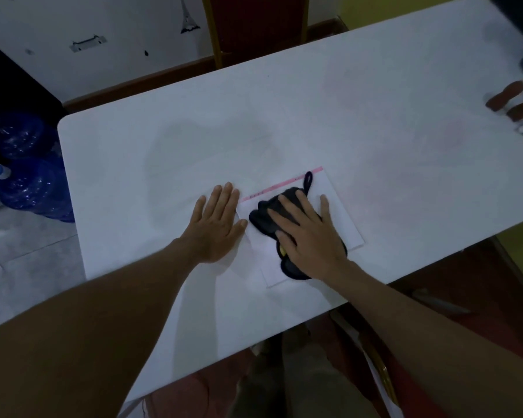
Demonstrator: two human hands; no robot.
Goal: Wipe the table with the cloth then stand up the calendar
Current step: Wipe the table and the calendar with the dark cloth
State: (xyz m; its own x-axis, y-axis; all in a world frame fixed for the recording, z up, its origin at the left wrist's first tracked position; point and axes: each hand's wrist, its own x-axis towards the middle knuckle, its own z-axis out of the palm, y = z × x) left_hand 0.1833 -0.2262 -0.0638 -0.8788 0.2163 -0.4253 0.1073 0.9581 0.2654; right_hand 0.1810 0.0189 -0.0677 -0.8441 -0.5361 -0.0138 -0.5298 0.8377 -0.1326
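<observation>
1. The right hand lies flat and open, fingers spread, pressing the dark cloth down; it does not grip it.
2. Under the cloth and this hand lies the calendar, flat on the tabletop, with its pink strip on the side far from the hand.
3. The left hand is just beside the right one, also open and flat, palm down, at the left edge of the calendar. It holds nothing.
4. Both forearms reach forward, nearly straight, wrists low.
5. To wipe well, I think the right hand should keep even pressure and push the cloth off the calendar onto the bare tabletop, in long overlapping strokes.
6. The left hand can steady the calendar so it does not slide.
7. The calendar is not yet standing.
</observation>
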